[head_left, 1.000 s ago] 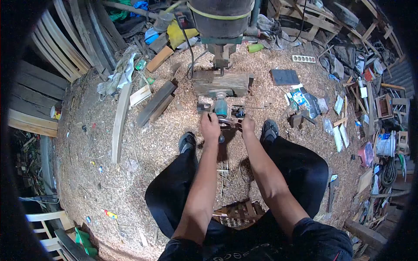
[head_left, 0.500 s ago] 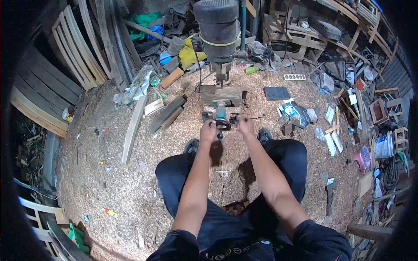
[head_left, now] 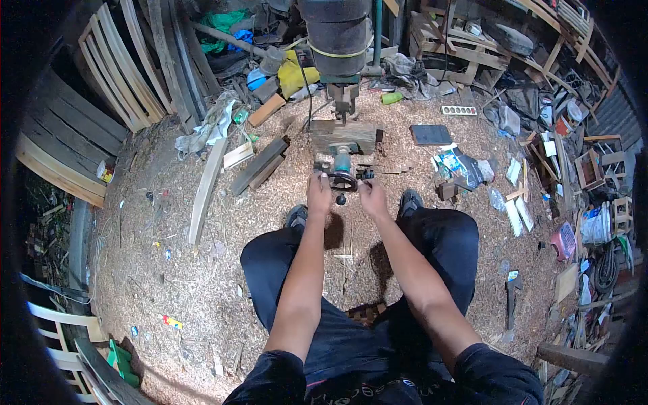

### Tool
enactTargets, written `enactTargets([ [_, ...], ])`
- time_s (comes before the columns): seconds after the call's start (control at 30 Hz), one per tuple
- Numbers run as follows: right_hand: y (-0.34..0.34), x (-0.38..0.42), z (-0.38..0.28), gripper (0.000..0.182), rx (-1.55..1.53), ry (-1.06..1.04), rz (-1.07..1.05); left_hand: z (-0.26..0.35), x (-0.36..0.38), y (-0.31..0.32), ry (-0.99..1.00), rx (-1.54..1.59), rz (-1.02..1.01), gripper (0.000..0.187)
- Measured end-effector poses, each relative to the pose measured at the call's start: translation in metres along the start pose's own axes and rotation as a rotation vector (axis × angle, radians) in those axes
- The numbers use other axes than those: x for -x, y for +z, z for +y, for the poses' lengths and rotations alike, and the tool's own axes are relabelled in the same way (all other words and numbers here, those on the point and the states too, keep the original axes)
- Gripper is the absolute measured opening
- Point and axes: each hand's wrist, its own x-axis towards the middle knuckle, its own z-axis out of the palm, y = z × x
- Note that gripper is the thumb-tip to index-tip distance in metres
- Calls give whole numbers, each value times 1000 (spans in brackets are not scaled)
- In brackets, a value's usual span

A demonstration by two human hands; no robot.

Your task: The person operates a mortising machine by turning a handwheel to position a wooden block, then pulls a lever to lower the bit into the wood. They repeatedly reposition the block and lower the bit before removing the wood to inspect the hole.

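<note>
A black handwheel (head_left: 343,190) with a ball-tipped crank knob (head_left: 341,200) faces me at the front of a standing drilling machine. My left hand (head_left: 320,194) is closed at the wheel's left rim, fingers partly hidden. On the opposite side my right hand (head_left: 372,198) has curled fingers at the right rim, just below black metal fittings (head_left: 365,173). Behind the wheel is a green cylindrical housing (head_left: 343,160). A wooden block (head_left: 345,137) sits above it, under the machine's chuck (head_left: 343,101) and dark motor body (head_left: 339,40).
Wood shavings (head_left: 202,283) cover the floor. Dark timber offcuts (head_left: 260,167) and a long pale board (head_left: 208,192) lie left of the machine. To the right are a dark flat block (head_left: 430,134), a power strip (head_left: 458,110) and a hatchet (head_left: 511,300).
My right hand has drawn back and inward from the black fittings toward the wheel rim, uncovering them. My left hand stays at the left rim. The view has tilted slightly down.
</note>
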Motion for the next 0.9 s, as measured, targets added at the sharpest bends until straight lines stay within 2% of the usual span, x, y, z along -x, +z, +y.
enactTargets([
  [0.03, 6, -2, -4, 36, -32, -8, 8, 0, -6, 2, 22, -25, -30, 38],
  [0.07, 25, -11, 10, 36, -75, -140, 67, 0, -16, 5, 48, -47, -57, 36],
  [0.13, 42, -23, 17, 38, -113, -87, -15, -8, -33, 19, 127, -67, -44, 34],
  [0.23, 66, -44, 22, 46, -103, 10, -33, 1, -49, 38, -50, -194, -103, 36],
  [0.3, 72, -51, 30, 50, -144, 116, -82, -8, -54, 50, -60, -145, -101, 35],
  [0.37, 84, -51, 31, 43, -161, 32, 52, -14, -55, 54, -41, -45, -55, 34],
  [0.4, 88, -50, 31, 40, -136, 25, 91, -42, -58, 63, 34, -138, -23, 32],
  [0.43, 90, -47, 22, 38, -114, 19, 128, -60, -58, 64, -78, 45, -35, 31],
  [0.47, 91, -48, 12, 33, 47, -112, 154, -77, -56, 64, -191, 231, -35, 30],
  [0.5, 92, -46, 0, 34, 154, -126, 133, -90, -53, 65, -297, 418, -35, 30],
  [0.53, 94, -52, -11, 36, 262, -151, 127, -96, -48, 77, -485, 703, 118, 28],
  [0.57, 93, -53, -21, 38, 373, -165, 121, -105, -46, 84, -564, 865, 139, 28],
  [0.63, 92, -52, -26, 40, 359, -123, 116, -101, -44, 76, -544, 758, 85, 28],
  [0.7, 89, -49, -29, 42, 289, -137, 148, -114, -43, 81, -454, 648, 144, 26],
  [0.73, 87, -50, -21, 36, 126, -149, 151, -110, -44, 82, -404, 596, 165, 26],
  [0.83, 78, -53, 0, 27, -346, 33, 334, -81, -46, 67, -513, 655, 61, 25],
  [0.87, 78, -57, 38, 18, -227, 55, 312, -84, -49, 63, -353, 479, 34, 23],
  [0.9, 65, -57, 39, 17, -197, 79, 304, -66, -50, 57, -318, 447, 14, 23],
])
